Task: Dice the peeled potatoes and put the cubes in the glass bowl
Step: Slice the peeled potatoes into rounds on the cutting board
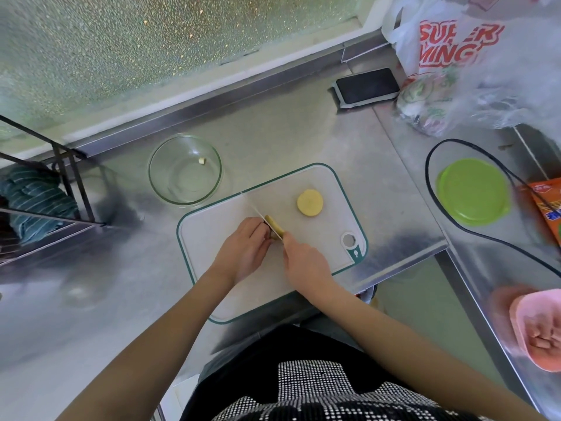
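Observation:
On the white cutting board [331, 189] with a teal rim, my left hand [246, 249] pins down a small yellow potato piece [274, 229]. My right hand [305, 262] grips a knife [258, 212] whose thin blade runs up and to the left across that piece. A round peeled potato slab [310, 202] lies flat on the board, farther right and apart from both hands. The glass bowl [158, 183] stands beyond the board's left corner and holds one small potato cube [202, 161].
A black phone [366, 85] lies at the back by the wall. Plastic bags [455, 65] crowd the back right. A green lid [473, 191] inside a black cable loop, an orange packet [546, 205] and a pink dish [537, 326] sit to the right. A dark rack [45, 189] stands left.

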A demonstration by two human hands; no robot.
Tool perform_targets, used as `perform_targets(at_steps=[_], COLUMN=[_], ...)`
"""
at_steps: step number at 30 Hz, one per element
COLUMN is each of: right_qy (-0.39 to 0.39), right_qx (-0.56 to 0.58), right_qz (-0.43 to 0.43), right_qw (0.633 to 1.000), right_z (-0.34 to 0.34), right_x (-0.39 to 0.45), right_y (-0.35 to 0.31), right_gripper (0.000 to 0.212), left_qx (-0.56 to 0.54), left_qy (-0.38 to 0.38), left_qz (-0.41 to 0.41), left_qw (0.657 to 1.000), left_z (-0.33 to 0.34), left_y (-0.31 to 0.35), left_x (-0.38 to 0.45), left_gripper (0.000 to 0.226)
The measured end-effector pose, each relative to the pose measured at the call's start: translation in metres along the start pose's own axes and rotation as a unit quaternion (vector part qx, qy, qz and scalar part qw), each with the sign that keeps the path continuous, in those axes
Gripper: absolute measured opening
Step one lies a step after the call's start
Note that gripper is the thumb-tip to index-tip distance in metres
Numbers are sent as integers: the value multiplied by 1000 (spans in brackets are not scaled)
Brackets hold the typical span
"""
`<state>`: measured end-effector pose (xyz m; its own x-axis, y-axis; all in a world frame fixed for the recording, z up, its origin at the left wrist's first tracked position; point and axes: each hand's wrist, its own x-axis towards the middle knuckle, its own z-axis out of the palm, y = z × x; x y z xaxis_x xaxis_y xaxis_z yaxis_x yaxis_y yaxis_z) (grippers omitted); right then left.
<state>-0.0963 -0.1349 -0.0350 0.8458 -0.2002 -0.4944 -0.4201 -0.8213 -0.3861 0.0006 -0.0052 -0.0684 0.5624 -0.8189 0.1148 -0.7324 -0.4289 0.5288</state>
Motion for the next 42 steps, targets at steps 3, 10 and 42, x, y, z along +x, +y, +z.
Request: perform_targets(at_steps=[3, 10, 42], right_qy=[5, -43, 86], right_qx=[14, 133, 233], right_qz=[1, -3, 32], right_qw=[1000, 990, 968], right_z=[-3, -33, -24], right_x=[0, 7, -23], right_y=[-2, 19, 7], right_gripper=[37, 27, 29], left_qx=[-2, -1, 9], left_qy=[-7, -29, -26], left_qz=[15, -31, -86], left_qw=[1000, 999, 996], left_z=[-4, -9, -4], left_y=[2, 8, 22], left_x=[2, -2, 6], left_gripper=[16, 23, 9])
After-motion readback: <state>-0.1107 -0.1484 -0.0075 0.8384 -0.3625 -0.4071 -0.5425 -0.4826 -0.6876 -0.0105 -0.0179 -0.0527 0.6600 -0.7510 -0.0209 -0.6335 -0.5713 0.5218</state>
